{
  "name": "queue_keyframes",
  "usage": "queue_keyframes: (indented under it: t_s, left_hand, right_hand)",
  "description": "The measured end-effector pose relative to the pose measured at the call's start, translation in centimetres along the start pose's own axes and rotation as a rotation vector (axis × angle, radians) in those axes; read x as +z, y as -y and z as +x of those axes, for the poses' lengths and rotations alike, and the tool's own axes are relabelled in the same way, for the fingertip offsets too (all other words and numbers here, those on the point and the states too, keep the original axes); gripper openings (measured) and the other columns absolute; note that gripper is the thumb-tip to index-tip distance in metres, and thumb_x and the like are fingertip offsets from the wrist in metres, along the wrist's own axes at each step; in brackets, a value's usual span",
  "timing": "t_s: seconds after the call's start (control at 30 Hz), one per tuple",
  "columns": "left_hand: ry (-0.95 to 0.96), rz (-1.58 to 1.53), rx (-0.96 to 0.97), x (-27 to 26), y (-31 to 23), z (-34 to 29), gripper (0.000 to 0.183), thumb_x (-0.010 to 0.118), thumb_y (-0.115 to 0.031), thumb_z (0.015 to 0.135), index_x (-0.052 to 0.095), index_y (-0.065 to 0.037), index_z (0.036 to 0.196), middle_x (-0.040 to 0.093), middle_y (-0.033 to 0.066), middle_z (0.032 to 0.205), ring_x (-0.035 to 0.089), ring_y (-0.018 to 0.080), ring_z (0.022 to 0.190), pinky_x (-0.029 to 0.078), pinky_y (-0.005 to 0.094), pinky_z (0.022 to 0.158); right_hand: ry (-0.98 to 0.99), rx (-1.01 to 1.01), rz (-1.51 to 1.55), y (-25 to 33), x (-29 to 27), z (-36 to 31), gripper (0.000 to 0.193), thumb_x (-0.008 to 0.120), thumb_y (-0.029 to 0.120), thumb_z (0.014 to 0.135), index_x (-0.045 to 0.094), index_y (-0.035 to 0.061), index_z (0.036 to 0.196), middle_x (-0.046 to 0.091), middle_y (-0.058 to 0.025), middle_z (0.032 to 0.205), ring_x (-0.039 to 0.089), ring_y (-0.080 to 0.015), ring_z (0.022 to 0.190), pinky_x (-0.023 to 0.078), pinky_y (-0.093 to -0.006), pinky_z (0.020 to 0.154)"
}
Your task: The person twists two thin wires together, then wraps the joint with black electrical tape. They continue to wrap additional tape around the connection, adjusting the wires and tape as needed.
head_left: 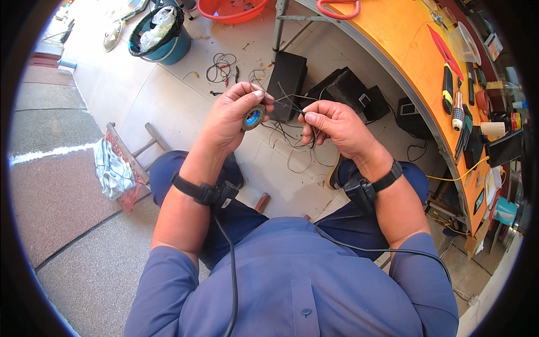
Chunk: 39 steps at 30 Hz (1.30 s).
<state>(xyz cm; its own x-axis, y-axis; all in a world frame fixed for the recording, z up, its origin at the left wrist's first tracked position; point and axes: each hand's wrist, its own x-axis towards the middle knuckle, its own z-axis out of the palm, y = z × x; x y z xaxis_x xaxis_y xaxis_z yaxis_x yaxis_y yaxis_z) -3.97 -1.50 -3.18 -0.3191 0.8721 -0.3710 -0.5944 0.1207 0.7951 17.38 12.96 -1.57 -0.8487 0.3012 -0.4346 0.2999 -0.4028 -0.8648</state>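
My left hand point(231, 115) is closed on a roll of electrical tape point(254, 118), dark with a blue core. Its thumb and forefinger pinch together at the near end of thin dark wires point(289, 104). A short gap to the right, my right hand point(342, 128) grips those wires between thumb and curled fingers. The wires span the gap, and loose lengths point(293, 153) hang down toward the floor. What lies right at the left fingertips is too small to make out.
Black boxes, seemingly speakers point(287, 84), stand on the tiled floor beyond my hands. A coil of wire point(220, 67) lies near a lined blue bucket point(168, 45) and a red basin point(233, 10). An orange-topped table point(407, 39) with tools curves along the right. A wooden stool point(147, 147) is at left.
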Motion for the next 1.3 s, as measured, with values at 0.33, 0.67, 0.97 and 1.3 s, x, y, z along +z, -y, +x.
queue_keyframes:
  t_s: [0.33, 0.67, 0.97, 1.3]
  left_hand:
    - [-0.004, 0.012, -0.010, -0.09, 0.11, 0.05, 0.009, 0.064, -0.014, 0.101, 0.062, -0.006, 0.104, 0.071, 0.0106, 0.100, 0.070, 0.0191, 0.093, 0.059, 0.0333, 0.079]
    - [-0.017, 0.028, -0.036, -0.31, 0.36, 0.17, 0.008, 0.064, -0.014, 0.100, 0.062, -0.007, 0.103, 0.070, 0.0094, 0.098, 0.069, 0.0182, 0.092, 0.058, 0.0334, 0.079]
    - [-0.069, 0.050, -0.067, -0.36, 0.44, 0.11, 0.009, 0.066, -0.015, 0.099, 0.062, -0.008, 0.103, 0.070, 0.0091, 0.098, 0.069, 0.0181, 0.093, 0.058, 0.0332, 0.078]
    - [-0.084, 0.041, -0.064, -0.09, 0.40, 0.15, 0.012, 0.066, -0.016, 0.099, 0.062, -0.006, 0.104, 0.071, 0.0084, 0.097, 0.069, 0.0165, 0.086, 0.057, 0.0313, 0.073]
  right_hand:
    - [-0.047, -0.037, -0.033, -0.10, 0.23, 0.12, 0.019, 0.061, 0.023, 0.104, 0.068, 0.0056, 0.104, 0.070, -0.0004, 0.081, 0.068, -0.0074, 0.074, 0.046, -0.0204, 0.061]
    - [-0.018, 0.021, -0.037, -0.51, 0.06, 0.40, 0.022, 0.062, 0.027, 0.105, 0.067, 0.0052, 0.108, 0.070, -0.0007, 0.083, 0.070, -0.0092, 0.074, 0.048, -0.0193, 0.061]
    - [-0.024, 0.024, 0.013, -0.84, 0.19, 0.42, 0.025, 0.063, 0.028, 0.105, 0.067, 0.0048, 0.111, 0.070, -0.0010, 0.086, 0.068, -0.0086, 0.076, 0.050, -0.0193, 0.063]
    - [-0.035, 0.031, 0.025, -0.79, 0.24, 0.39, 0.024, 0.063, 0.026, 0.105, 0.067, 0.0045, 0.112, 0.070, -0.0007, 0.087, 0.068, -0.0082, 0.077, 0.050, -0.0196, 0.064]
